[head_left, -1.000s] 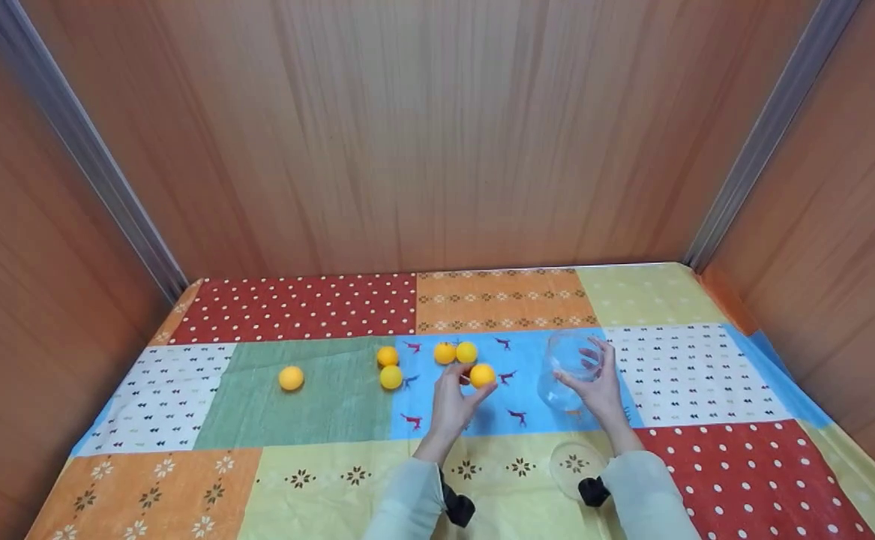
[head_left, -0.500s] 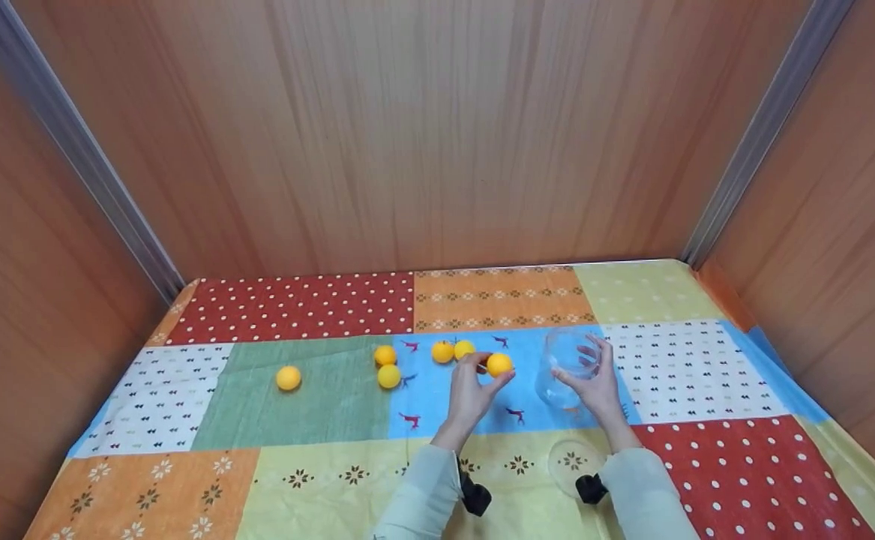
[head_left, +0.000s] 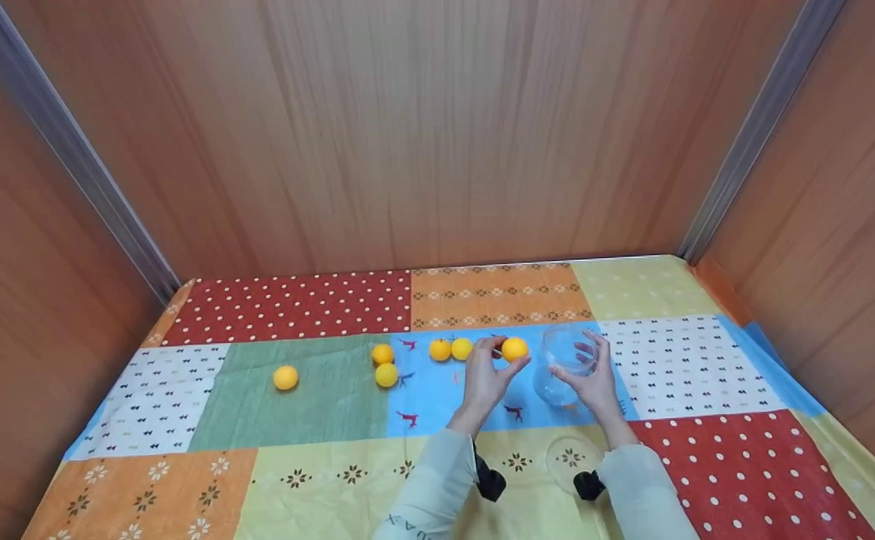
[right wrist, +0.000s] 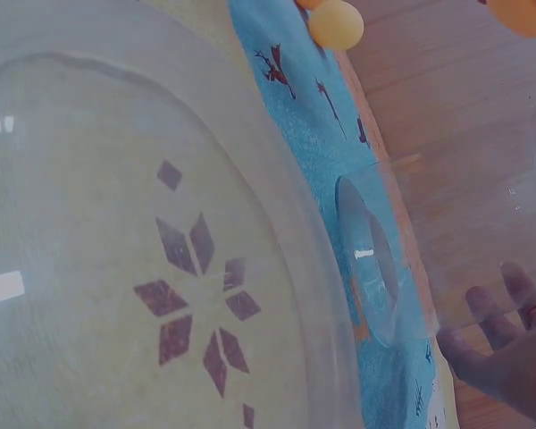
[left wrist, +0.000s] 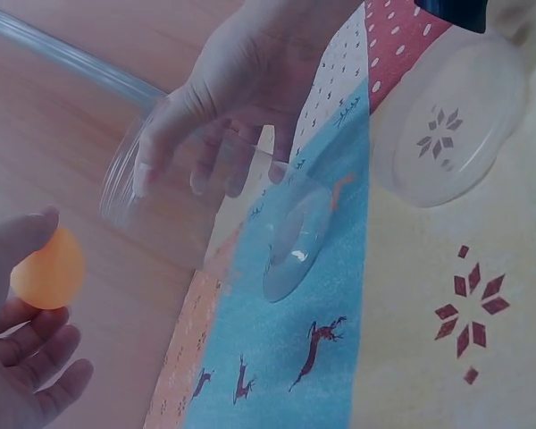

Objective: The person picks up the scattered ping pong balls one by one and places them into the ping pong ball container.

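Observation:
My left hand pinches an orange ping-pong ball between thumb and fingers, raised above the blue patch of the cloth. To its right, my right hand grips a clear plastic jar around its upper part. In the left wrist view the ball is beside the jar's open mouth, apart from it, and no ball shows inside the jar. A round clear lid lies on the cloth in front of the right wrist.
Two balls sit side by side behind my left hand. Farther left, two more balls touch, and a lone ball rests on the green patch. A patchwork cloth covers the table. Wooden panels enclose the back and sides.
My left hand has moved right and away from me, carrying the orange ball from near the other balls to beside the jar. The right hand and jar have stayed nearly in place.

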Motion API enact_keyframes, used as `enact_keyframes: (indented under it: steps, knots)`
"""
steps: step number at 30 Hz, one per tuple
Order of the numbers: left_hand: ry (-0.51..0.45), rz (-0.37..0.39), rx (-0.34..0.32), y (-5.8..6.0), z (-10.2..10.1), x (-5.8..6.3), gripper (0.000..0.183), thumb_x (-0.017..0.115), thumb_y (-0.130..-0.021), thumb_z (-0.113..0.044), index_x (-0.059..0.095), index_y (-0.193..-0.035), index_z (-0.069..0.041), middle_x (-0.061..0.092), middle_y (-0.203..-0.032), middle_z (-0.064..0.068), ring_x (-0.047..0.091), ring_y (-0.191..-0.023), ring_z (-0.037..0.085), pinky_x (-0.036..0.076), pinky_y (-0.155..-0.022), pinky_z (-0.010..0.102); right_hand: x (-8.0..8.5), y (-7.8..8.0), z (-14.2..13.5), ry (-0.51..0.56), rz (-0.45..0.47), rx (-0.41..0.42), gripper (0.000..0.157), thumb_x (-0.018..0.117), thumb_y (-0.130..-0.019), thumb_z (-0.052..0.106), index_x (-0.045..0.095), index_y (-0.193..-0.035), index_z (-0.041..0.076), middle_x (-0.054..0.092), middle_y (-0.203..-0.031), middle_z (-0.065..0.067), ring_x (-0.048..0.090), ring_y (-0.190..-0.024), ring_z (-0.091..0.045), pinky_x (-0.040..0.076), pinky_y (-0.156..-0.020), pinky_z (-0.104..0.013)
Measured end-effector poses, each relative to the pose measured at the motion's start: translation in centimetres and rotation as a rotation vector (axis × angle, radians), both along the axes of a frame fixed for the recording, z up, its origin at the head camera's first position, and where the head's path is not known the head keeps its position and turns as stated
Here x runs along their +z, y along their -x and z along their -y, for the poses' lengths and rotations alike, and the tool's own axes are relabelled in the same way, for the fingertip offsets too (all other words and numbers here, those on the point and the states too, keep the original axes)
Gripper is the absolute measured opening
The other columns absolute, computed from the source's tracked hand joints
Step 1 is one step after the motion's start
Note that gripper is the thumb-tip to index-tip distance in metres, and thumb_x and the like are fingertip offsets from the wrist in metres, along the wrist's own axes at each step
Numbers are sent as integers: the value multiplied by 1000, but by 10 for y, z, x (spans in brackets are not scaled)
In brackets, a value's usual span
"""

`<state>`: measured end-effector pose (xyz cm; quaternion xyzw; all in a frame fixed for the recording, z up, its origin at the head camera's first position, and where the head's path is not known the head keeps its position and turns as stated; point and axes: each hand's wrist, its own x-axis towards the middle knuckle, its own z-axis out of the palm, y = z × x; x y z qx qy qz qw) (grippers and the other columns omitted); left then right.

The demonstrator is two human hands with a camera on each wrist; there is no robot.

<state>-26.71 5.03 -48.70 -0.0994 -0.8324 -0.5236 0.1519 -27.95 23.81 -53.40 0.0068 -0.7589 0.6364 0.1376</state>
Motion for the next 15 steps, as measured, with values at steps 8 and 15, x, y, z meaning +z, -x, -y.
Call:
enact_keyframes:
  steps: [8,15]
  knots:
    - [17,33,-6,5,-11,9,38,70,-75,-28,61,-104,-6,54,-94,0,50,-82,18,43,-70,21,0,0,0,-22,39,-13,84,78,-67,15,25,-132,12,39,-125,-18,35,-116,-34,28,-96,-48]
    - [37,17,-10,8,-21,16,39,69,-75,-32,61,-104,-8,54,-92,-2,49,-80,12,42,-68,21,-20,12,-6,-70,-37,-27,85,78,-66,28,26,-132,15,41,-124,-17,38,-113,-35,30,-94,-51]
